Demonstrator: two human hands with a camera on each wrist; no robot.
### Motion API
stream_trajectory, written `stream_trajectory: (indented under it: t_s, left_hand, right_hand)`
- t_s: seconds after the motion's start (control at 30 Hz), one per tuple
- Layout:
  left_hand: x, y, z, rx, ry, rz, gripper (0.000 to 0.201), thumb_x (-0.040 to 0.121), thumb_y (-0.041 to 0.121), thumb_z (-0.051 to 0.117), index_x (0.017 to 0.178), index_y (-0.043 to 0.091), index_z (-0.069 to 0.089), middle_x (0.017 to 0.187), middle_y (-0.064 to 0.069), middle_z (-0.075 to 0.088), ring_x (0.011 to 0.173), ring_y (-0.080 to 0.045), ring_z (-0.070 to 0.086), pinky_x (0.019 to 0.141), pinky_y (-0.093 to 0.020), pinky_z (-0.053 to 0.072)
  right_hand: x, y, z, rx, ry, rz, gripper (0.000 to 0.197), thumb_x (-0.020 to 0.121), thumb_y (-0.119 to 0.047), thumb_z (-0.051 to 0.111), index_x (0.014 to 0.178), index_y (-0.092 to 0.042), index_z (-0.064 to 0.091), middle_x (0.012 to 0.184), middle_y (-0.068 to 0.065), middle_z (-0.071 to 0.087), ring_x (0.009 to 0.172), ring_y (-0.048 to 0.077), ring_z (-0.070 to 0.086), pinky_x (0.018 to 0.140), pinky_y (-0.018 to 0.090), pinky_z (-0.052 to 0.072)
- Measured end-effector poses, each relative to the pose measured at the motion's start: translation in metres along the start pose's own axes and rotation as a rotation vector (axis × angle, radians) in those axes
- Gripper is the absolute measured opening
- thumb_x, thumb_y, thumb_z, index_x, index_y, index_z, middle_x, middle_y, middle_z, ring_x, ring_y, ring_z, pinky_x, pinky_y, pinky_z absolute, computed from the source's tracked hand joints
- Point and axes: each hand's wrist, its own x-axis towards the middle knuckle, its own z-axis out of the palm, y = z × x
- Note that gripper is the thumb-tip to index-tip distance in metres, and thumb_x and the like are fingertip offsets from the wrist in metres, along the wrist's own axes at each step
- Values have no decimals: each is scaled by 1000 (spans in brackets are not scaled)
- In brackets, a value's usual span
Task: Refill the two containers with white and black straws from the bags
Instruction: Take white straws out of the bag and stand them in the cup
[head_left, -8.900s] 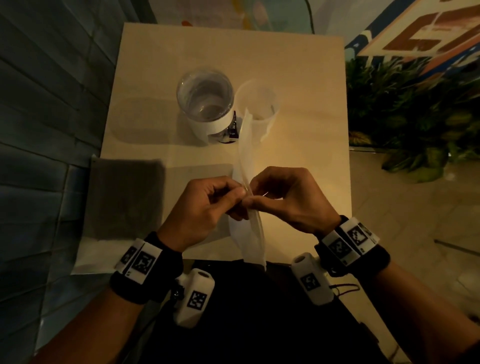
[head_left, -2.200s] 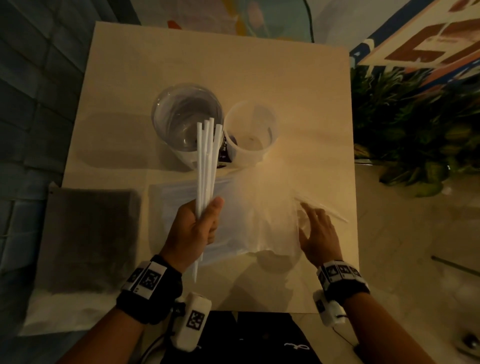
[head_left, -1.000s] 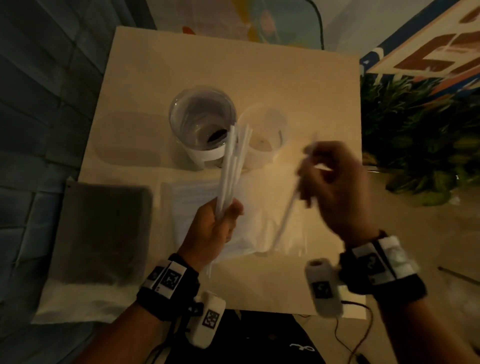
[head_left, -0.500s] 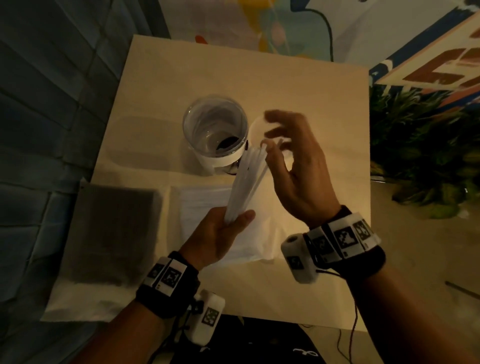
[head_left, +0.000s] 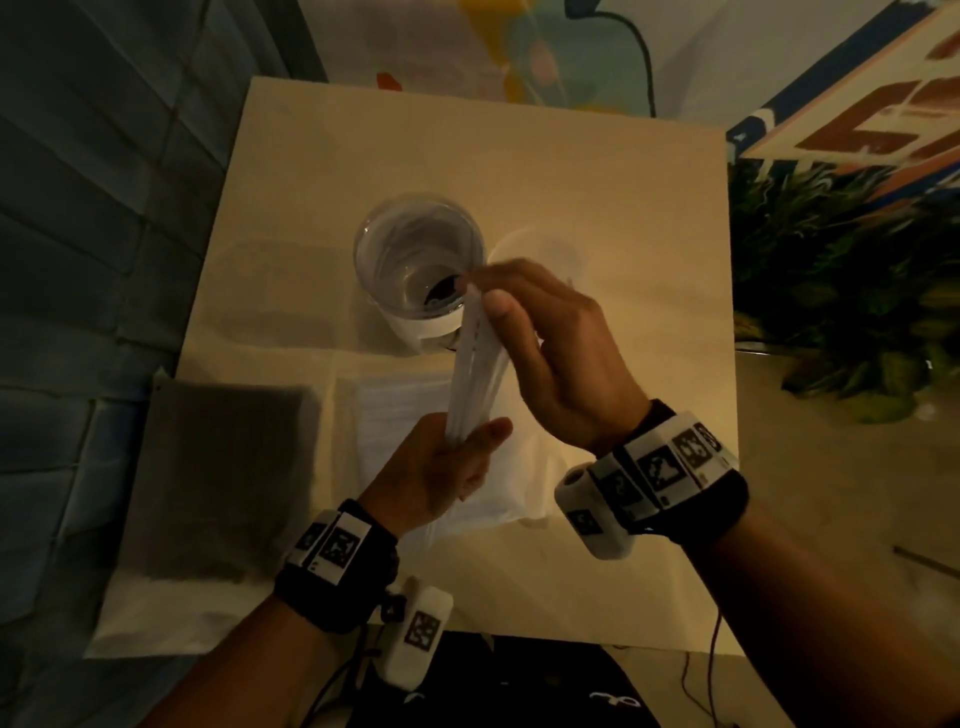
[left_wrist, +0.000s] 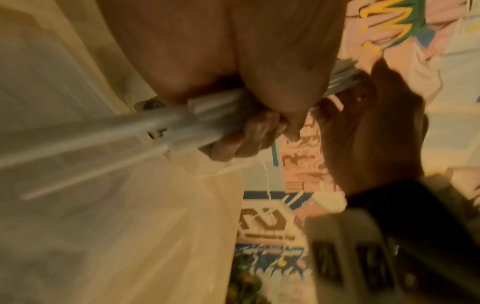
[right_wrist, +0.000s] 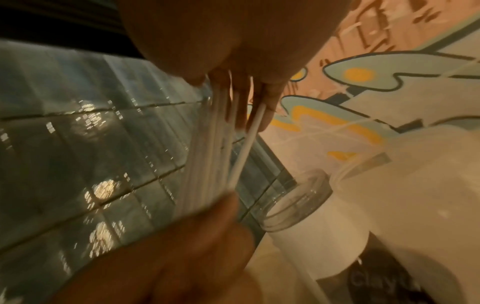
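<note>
White straws (head_left: 475, 374) are held in a bundle above the bench (head_left: 597, 171), the lower end clasped by the curled left grip (head_left: 441, 473), the tips pinched by the right grip (head_left: 545, 353). The long axis is tilted away toward the clear container (head_left: 400, 244), just beyond the tips; the right grip is nearer.

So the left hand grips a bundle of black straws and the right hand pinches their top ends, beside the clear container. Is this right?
Not quite: the straws are white, not black, as the head view shows. The left hand grips the bundle and the right hand pinches their top ends, beside the clear container.
</note>
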Motion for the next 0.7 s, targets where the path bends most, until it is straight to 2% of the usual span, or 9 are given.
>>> stream_trajectory:
  t_s: [0.07,0.13,0.2,0.3,0.37,0.5,0.6,0.63,0.7]
  left_hand:
    - [-1,10,-6,-158,76,77,52,60,66,81,64,21,56,53,0,44,49,-15,41,50,-25,36]
    - [-1,32,-13,-193,145,262,54,71,66,73,64,17,51,53,0,40,50,-15,39,53,-25,37]
    - [-2,59,-19,-312,137,485,47,87,55,62,62,20,43,53,3,31,49,-12,33,55,-24,36]
    - [-7,85,-22,-391,106,659,37,93,45,53,64,25,43,56,2,29,51,-11,33,58,-25,35]
    - [-9,83,-16,-342,100,688,34,92,44,57,65,25,46,57,4,35,52,-11,37,59,-25,38]
    - [-6,56,0,-84,197,509,35,78,61,69,64,31,55,57,7,51,55,-13,52,60,-23,46]
    - [-9,38,-1,-16,104,485,41,84,59,64,59,29,49,54,5,43,52,-16,44,57,-25,43]
    - [-9,33,-4,2,111,469,41,83,60,64,60,28,52,53,6,44,50,-14,44,53,-24,42]
    - [-9,30,-9,56,86,406,44,74,68,69,64,25,59,53,2,49,47,-11,47,47,-22,41]
  right_hand:
    - [-7,2,-1,200,95,131,32,106,-19,35,131,-9,53,124,6,61,106,9,61,85,18,49]
    - [-19,12,8,432,172,348,37,107,-28,33,131,-10,54,122,4,65,108,12,64,89,29,54]
    - [-38,29,26,622,129,657,48,107,-41,29,123,-11,61,116,6,70,107,21,67,96,47,54]
    - [-58,39,55,948,28,1028,66,100,-57,29,117,-4,63,116,17,69,110,37,65,99,49,52]
    - [-58,31,71,1224,47,1117,72,97,-61,32,117,1,61,117,25,66,110,45,62,98,51,50]
    - [-45,8,86,1434,33,1068,80,88,-65,36,123,4,52,118,33,56,112,36,61,97,49,52]
    - [-44,2,76,1223,-20,916,69,91,-63,32,92,-1,62,88,27,55,86,29,64,79,39,57]
    - [-46,3,68,1083,-45,806,65,95,-60,33,98,-5,67,84,25,58,76,27,63,73,40,55]
    - [-46,3,49,907,-91,583,57,96,-54,45,124,-7,58,101,21,66,80,29,66,75,49,56]
